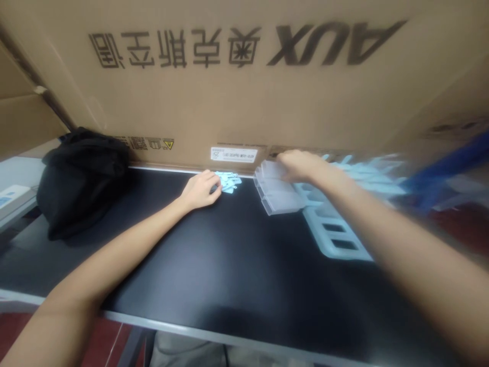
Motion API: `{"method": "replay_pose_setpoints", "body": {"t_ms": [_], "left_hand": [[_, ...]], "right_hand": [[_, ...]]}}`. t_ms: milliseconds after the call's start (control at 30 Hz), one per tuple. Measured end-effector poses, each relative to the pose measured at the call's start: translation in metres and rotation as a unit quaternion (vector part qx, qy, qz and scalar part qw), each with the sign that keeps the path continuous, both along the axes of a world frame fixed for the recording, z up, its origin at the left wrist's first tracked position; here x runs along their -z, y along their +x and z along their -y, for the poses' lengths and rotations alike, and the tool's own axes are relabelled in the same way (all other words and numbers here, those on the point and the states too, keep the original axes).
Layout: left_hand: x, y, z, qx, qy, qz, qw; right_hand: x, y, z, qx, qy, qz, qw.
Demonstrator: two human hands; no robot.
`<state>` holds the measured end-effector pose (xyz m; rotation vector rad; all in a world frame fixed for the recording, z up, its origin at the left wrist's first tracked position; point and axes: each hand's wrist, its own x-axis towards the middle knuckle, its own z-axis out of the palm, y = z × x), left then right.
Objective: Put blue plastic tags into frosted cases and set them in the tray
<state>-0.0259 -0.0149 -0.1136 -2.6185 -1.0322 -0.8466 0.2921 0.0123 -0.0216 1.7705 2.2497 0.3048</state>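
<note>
At the back edge of the black table, my left hand [202, 190] has its fingers curled in beside a small pile of flat light-blue plastic pieces [229, 182]. What its fingertips hold, if anything, is hidden. My right hand [298, 164] reaches across and grips the back of a clear plastic compartment box [280, 196], which looks tilted. Under and beside that box lies a light-blue plastic frame [340, 239] with rectangular openings, partly covered by my right forearm. More light-blue pieces [374, 173], blurred and seemingly in clear wrapping, lie beyond the forearm.
A large cardboard box [244, 102] with printed letters stands like a wall along the back of the black tabletop [214, 260]. On the left sits a black cloth bag [80, 183], with a white box [15, 196] farther left. A blue bar [451, 163] slants at the right.
</note>
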Motion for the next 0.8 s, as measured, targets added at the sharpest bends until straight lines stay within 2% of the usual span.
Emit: {"method": "replay_pose_setpoints", "body": {"t_ms": [300, 367, 433, 533, 633, 700, 800], "left_hand": [[0.0, 0.0, 0.001, -0.005, 0.003, 0.001, 1.0], [0.0, -0.001, 0.001, -0.004, 0.006, 0.0, 1.0], [0.0, -0.001, 0.002, -0.003, 0.008, -0.001, 1.0], [0.0, -0.001, 0.002, 0.0, 0.011, -0.002, 1.0], [0.001, -0.001, 0.001, 0.003, 0.015, -0.001, 1.0], [0.001, -0.002, 0.001, 0.006, 0.019, -0.001, 1.0], [0.001, -0.002, 0.002, 0.009, 0.026, -0.006, 1.0]], "right_hand": [[0.0, -0.007, 0.017, -0.008, 0.044, -0.027, 0.999], [-0.007, -0.005, 0.024, -0.034, 0.078, -0.048, 0.995], [-0.017, 0.003, 0.036, -0.061, 0.146, -0.091, 0.983], [-0.032, 0.026, 0.063, -0.065, 0.268, -0.168, 0.946], [-0.04, 0.056, 0.098, -0.023, 0.373, -0.231, 0.898], [-0.035, 0.072, 0.122, 0.039, 0.422, -0.276, 0.863], [-0.017, 0.089, 0.151, 0.162, 0.448, -0.35, 0.806]]}}
